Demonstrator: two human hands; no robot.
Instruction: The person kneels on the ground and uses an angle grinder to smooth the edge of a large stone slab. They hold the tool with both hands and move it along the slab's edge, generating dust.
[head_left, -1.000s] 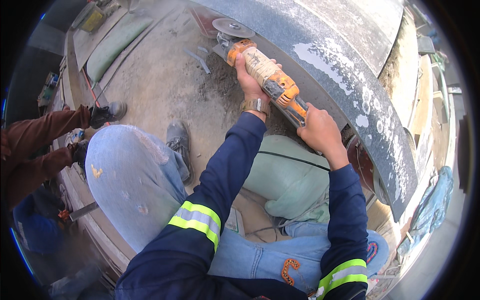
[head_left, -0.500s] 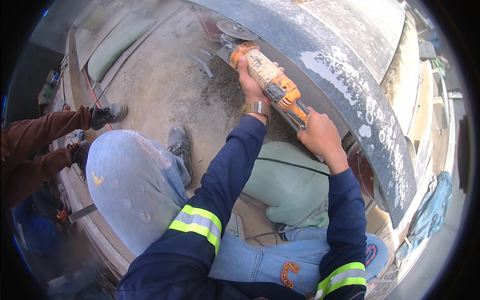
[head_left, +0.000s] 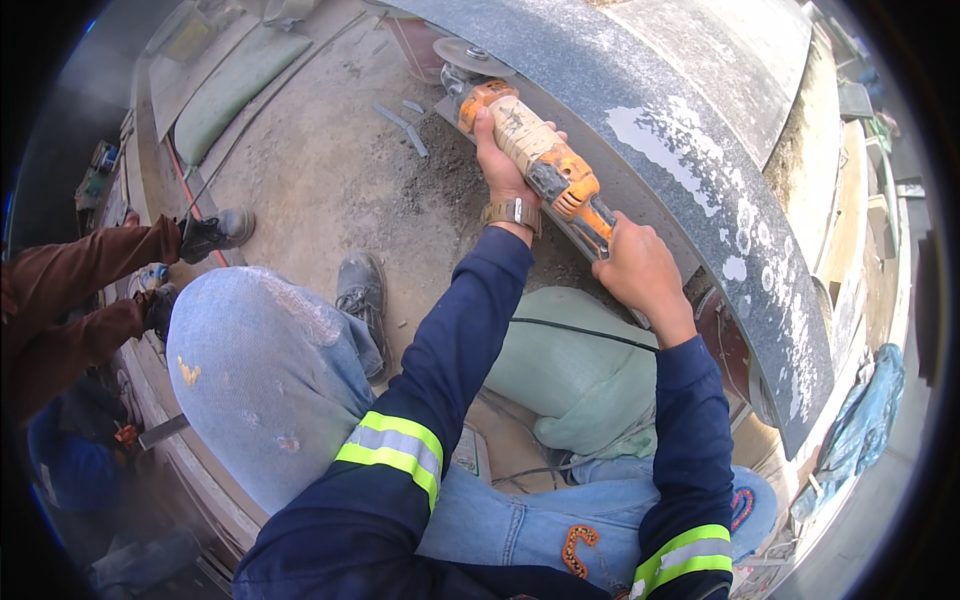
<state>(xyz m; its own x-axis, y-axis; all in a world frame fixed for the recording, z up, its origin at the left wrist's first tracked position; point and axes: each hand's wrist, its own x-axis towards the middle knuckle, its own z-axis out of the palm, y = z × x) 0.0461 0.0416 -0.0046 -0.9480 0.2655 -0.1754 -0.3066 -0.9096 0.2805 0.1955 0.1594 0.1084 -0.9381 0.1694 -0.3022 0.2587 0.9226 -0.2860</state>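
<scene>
An orange angle grinder [head_left: 572,183] with pale tape wrapped round its body lies slantwise between my two hands. My left hand [head_left: 502,165] grips the taped front part from below, thumb on top. Around the rear handle my right hand [head_left: 642,268] is closed. The grinder's thin disc [head_left: 474,57] is at the underside edge of a curved grey slab [head_left: 640,110], whose surface carries white patches. From this view I cannot tell whether the disc touches the slab. A black power cord [head_left: 585,333] runs below the handle across a pale green sack-like bundle [head_left: 570,370].
Grey strips [head_left: 403,130] lie on the dusty ground [head_left: 330,150]. At left, another person's brown-trousered leg [head_left: 95,255] and dark shoe [head_left: 228,229] are close by. A green curved panel [head_left: 235,95] lies at the upper left. Blue plastic sheeting [head_left: 862,420] hangs at the right.
Almost nothing differs. The grinder and both hands keep their place along the slab's edge, with only a very slight shift of the whole view.
</scene>
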